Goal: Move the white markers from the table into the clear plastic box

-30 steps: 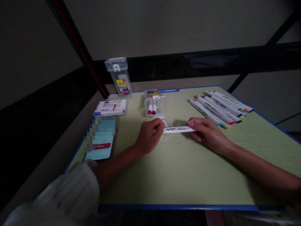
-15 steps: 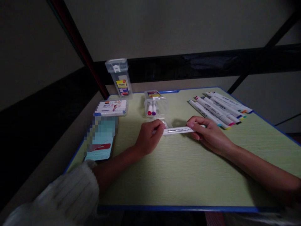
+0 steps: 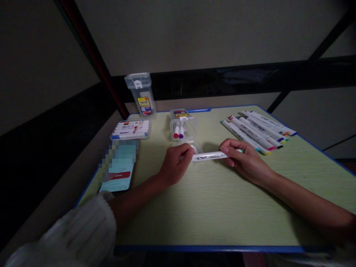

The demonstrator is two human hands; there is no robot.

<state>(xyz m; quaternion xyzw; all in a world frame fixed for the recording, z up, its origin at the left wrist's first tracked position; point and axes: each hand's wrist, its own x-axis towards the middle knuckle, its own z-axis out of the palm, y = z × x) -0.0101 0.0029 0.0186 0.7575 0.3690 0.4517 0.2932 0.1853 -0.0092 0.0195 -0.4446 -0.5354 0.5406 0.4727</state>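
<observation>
- With the left hand (image 3: 176,165), pinching the left end of a white marker (image 3: 210,156); with the right hand (image 3: 244,159), pinching its right end (with a touch of green showing beyond the grip).
- Holding that marker nearly level over the bench (image 3: 208,215), just on the near side of an open clear box (image 3: 191,128) with a red-ended marker (image 3: 176,135) and a purple-ended marker (image 3: 181,135) inside.
- Can see loose markers (image 3: 254,131) at far right.
- Can see, at left, a phone (image 3: 119,185), a marker pack (image 3: 130,129) beyond it, and an upright case (image 3: 145,105) farther back.
</observation>
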